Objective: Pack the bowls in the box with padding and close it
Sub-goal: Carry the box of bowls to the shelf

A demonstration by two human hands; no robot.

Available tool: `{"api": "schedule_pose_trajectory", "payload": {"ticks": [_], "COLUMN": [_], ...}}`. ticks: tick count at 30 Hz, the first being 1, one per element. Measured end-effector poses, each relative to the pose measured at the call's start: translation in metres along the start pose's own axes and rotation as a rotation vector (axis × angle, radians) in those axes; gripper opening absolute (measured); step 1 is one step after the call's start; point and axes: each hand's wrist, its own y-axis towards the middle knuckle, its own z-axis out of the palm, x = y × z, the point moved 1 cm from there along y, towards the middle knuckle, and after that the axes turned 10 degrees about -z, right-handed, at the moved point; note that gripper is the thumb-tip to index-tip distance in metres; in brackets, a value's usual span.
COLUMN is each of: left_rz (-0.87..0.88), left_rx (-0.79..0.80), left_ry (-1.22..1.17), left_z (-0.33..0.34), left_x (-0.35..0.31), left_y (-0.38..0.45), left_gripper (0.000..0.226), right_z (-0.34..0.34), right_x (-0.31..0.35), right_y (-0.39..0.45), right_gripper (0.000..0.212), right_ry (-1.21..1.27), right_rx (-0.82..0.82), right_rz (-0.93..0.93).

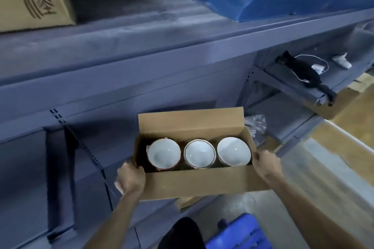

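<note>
The person's forearms reach out from below, and between them, down by the legs, sits a blue plastic crate (234, 232). Beyond the hands rise the grey metal shelves (141, 62), with big cartons on the top level and a black strap with white cord on a side ledge up and to the right of the right hand.

The cardboard box (194, 182) is carried between both hands, seemingly just off the shelf edge, its top open and its far flap standing upright, so the contents stay in view. The left hand (131, 178) grasps the near left corner, fingers curled over the rim and the thumb on the outside wall. The right hand (265, 162) clasps the right end the same way, fingers wrapped round the edge. Gripping at opposite ends probably keeps the load level.

Inside, three white bowls (199, 153) stand in a row, mouths up, nearly touching, which fills the box from the left hand across to the right. Something thin and pale shows at the rims, perhaps wrapping; I cannot tell for sure. Crumpled clear plastic (255, 125) lies on the shelf just beyond the right hand, likely padding. The flaps are not yet folded shut.
</note>
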Motion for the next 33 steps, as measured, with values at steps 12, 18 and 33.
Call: {"api": "schedule_pose_trajectory", "payload": {"ticks": [12,18,33], "left_rz": [-0.195,-0.284,-0.285], "left_rx": [-0.151,-0.237,-0.45], "left_ry": [0.021,0.059,0.059], "left_z": [0.043,0.08,0.137], "left_x": [0.044,0.08,0.142], "left_y": [0.025,0.044,0.063], "left_gripper": [0.022,0.023,0.015], "right_z": [0.066,0.128,0.214], "right_x": [0.039,0.052,0.052], "right_y": [0.098,0.128,0.156], "right_gripper": [0.022,0.023,0.032], "right_ry": [-0.037,0.041,0.064], "right_rx": [0.027,-0.025,-0.05], "right_rz": [-0.33,-0.44,-0.591]}}
